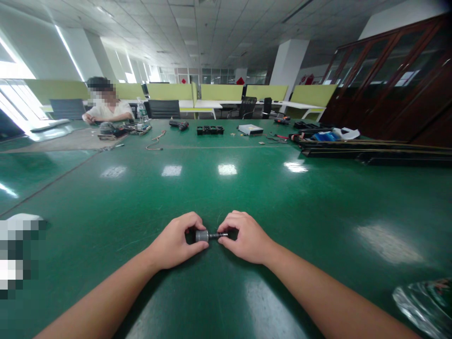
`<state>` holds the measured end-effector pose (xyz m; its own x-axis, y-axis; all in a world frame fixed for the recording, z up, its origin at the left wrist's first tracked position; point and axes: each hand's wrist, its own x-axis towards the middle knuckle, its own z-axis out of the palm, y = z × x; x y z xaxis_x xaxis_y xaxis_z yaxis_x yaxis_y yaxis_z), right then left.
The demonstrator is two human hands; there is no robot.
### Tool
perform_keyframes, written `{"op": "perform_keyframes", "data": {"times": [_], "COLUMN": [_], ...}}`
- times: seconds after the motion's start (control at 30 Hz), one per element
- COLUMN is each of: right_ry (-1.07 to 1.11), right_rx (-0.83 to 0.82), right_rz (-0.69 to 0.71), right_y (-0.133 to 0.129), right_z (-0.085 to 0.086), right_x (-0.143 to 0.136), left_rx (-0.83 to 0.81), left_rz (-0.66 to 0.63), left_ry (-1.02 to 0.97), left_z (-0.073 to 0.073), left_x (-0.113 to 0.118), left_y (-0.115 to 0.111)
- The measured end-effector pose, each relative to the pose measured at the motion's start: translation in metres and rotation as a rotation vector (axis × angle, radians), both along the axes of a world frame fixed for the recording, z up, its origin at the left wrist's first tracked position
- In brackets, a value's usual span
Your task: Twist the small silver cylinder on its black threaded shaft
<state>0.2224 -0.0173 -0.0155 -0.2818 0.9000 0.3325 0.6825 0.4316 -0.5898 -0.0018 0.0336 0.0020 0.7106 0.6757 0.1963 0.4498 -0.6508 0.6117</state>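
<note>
A small grey metal cylinder with a thin dark shaft (202, 236) lies level, low over or on the green table (212, 197); I cannot tell whether it touches the top. My left hand (178, 242) curls around the cylinder end, thumb in front and fingers behind. At the shaft's far tip, the thumb and fingers of my right hand (247, 238) close in a pinch. The shaft points right, from one hand to the other. Part of the cylinder's left end is hidden within my left hand.
Across the table lie a power drill (179, 124), a black slotted part (210, 130), a silver flat box (250, 129) and long black strips (353, 149). A clear plastic object (423, 306) stands near right. Another person (108, 106) sits at the far left.
</note>
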Motion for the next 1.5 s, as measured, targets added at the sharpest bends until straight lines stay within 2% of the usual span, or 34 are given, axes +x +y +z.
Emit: {"op": "perform_keyframes", "data": {"times": [0.2, 0.4, 0.7, 0.83, 0.9, 1.0, 1.2, 1.5], "right_ry": [-0.021, 0.060, 0.026, 0.075, 0.127, 0.088, 0.075, 0.059], "right_rx": [0.001, 0.001, -0.023, -0.050, -0.075, -0.034, 0.001, 0.021], "right_rz": [-0.028, -0.129, -0.085, -0.048, -0.014, 0.055, 0.073, 0.095], "right_y": [0.002, 0.007, 0.008, 0.006, 0.004, 0.001, -0.001, 0.000], "right_z": [0.001, 0.000, -0.002, -0.001, -0.001, -0.001, -0.002, -0.003], "right_x": [0.008, 0.017, 0.016, 0.008, 0.002, -0.004, -0.002, -0.002], "left_rx": [-0.023, -0.041, -0.056, -0.054, -0.059, -0.076, -0.069, -0.060], "left_rz": [0.024, 0.081, 0.083, 0.066, 0.040, -0.011, -0.090, -0.030], "left_ry": [0.016, 0.013, 0.022, 0.018, 0.006, -0.020, -0.033, 0.013], "left_z": [0.000, 0.001, 0.000, -0.001, -0.002, -0.002, 0.000, 0.000], "left_x": [-0.001, 0.000, -0.002, -0.002, -0.001, 0.000, -0.001, -0.001], "left_y": [0.001, 0.001, 0.002, 0.003, 0.003, 0.001, 0.000, 0.001]}}
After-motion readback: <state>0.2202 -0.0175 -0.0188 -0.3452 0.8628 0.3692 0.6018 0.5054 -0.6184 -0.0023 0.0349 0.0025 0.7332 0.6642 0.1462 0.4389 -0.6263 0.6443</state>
